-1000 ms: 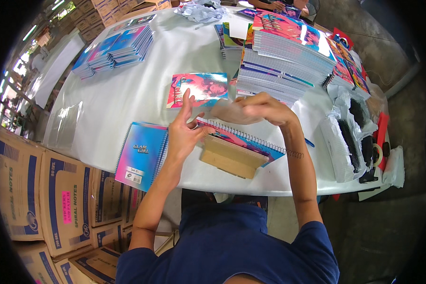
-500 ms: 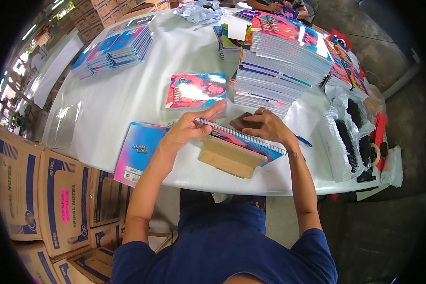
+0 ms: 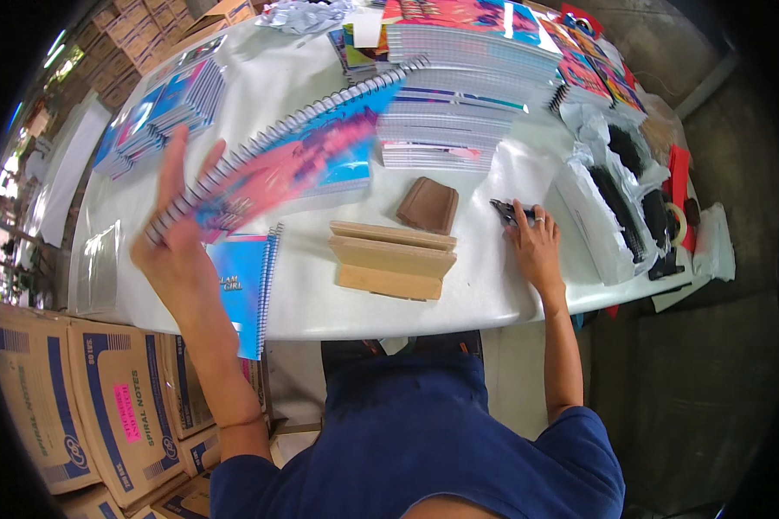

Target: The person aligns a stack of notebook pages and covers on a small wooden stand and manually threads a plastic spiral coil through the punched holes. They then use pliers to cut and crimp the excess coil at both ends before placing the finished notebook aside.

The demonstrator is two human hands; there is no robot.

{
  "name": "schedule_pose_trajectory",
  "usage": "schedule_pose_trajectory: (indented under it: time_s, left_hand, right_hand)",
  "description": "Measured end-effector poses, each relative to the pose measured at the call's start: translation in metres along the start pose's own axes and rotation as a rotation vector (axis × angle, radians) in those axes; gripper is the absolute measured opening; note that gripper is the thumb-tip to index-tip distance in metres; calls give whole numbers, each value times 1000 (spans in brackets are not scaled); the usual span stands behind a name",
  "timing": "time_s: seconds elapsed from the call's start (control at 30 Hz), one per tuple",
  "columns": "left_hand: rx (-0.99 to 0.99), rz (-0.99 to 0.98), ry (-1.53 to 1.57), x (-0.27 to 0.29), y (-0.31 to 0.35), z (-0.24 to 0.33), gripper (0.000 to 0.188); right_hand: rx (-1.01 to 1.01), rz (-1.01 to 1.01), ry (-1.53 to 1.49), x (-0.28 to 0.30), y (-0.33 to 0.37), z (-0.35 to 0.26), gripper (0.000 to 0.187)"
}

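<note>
Under right hand point(image 3: 537, 246), half-hidden dark tool point(image 3: 504, 208)

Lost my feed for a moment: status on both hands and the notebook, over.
Left hand grips spiral notebook, lifted above the table. Right hand rests on small dark tool. Wooden jig sits uncovered between them.

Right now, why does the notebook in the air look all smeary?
In the head view the spiral notebook in the left hand is streaked with motion blur; the wooden block and right hand look sharp; table edges curve from fisheye.
</note>
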State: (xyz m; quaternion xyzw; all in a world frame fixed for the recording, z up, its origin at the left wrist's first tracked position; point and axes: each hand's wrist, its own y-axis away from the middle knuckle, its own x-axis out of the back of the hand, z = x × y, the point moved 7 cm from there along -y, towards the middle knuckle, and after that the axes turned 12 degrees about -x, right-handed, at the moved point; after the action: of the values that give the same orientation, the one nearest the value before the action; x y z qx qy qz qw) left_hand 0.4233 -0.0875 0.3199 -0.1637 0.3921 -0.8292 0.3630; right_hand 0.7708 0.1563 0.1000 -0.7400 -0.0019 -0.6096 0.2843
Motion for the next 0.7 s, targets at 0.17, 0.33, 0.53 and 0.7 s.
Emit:
schedule_pose_trajectory:
  time_s: [0.17,0.33,0.53,0.7]
  left_hand:
    - [-341,-513,-431,-87,104,-13,52]
    - [-382,-606,-711,-108,124,-17,55]
    - [-412,-566,-743,-112,126,-20,56]
    - [-397,-559,-754,-110,127,-21,55]
  right_hand:
    - [-128,-69,-303,37,10,-28,36]
    - [122,-225,-791,128,60,-121,36]
    - [187,-152,-723,134,67,-147,36]
    - [-24,-937,-987,100,63,-144,29]
